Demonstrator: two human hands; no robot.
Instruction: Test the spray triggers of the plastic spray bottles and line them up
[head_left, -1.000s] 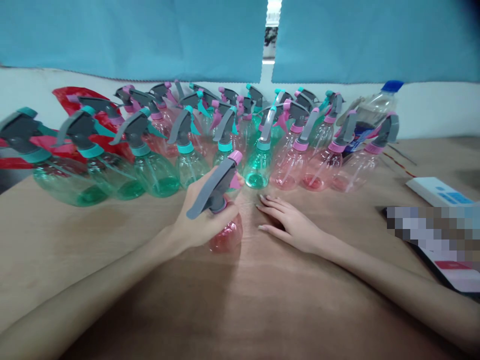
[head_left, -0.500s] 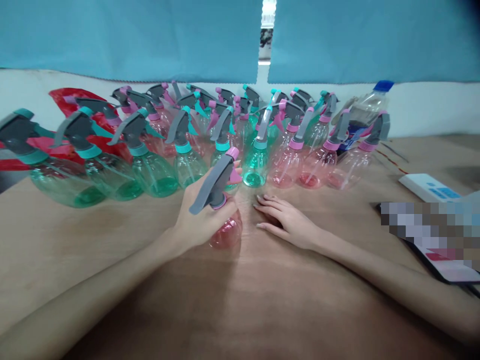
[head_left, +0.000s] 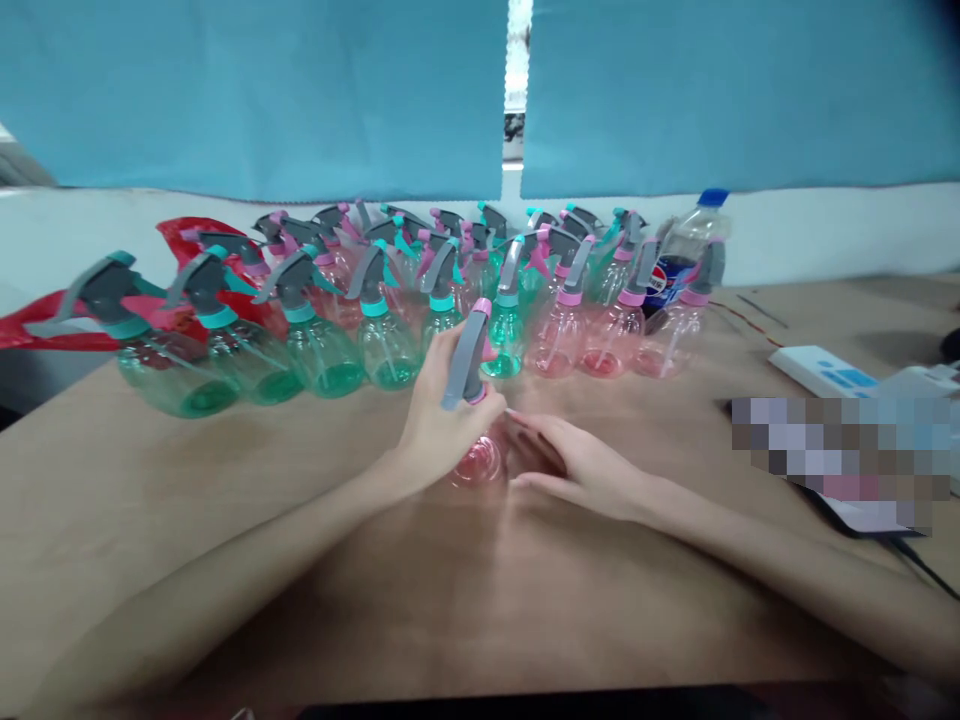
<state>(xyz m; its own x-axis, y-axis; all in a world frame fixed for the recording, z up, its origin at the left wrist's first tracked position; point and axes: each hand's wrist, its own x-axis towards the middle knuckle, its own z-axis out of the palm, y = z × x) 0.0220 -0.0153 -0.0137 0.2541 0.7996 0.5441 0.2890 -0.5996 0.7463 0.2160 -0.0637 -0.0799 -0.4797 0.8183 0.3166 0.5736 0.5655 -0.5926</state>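
Observation:
A pink spray bottle [head_left: 478, 462] with a grey and pink trigger head stands upright near the middle of the table. Wrapped round its neck is my left hand [head_left: 435, 425], closed just below the grey head. My right hand [head_left: 581, 465] lies low on the right side of the same bottle, fingers stretched toward it and thumb apart. Whether its fingertips touch the bottle I cannot tell. Behind my hands, a green spray bottle [head_left: 504, 345] and a pink spray bottle [head_left: 555, 340] stand in the front row.
Several more green spray bottles [head_left: 330, 355] and pink ones fill the far side, with a red bag [head_left: 45, 322] at left. A soda bottle [head_left: 679, 255] stands behind at right. A white power strip [head_left: 821, 370] and a blurred-out phone [head_left: 862, 512] lie at right.
My right hand has come close to the pink bottle that my left hand holds. The view has shifted, with more of the table's near edge showing.

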